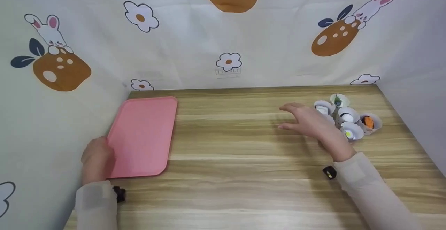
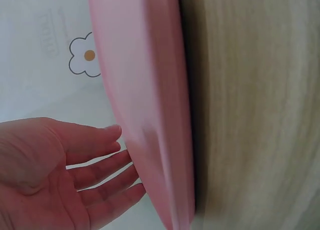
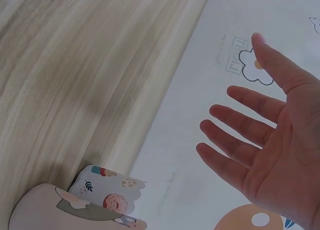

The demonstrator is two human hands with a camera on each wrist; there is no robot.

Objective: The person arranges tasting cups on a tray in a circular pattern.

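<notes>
Tray (image 1: 144, 136): pink, on the tabletop (image 1: 226, 177), its left edge right at the fingertips of my left grip (image 1: 98, 156); contact I can't confirm.
Left fingers: loosely extended, slightly apart.
Right grip (image 1: 308, 121): thumb and fingers spread over the tabletop, beside the clustered paper cups (image 1: 354, 113).
Lettering (image 1: 228, 71): boxed, faint, on the flower-print sheet (image 1: 184, 41); I can't read it.

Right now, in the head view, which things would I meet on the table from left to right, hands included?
Left hand → tray → right hand → cup with the orange piece. The other cups overlap the right hand's span, so they are left out.
</notes>
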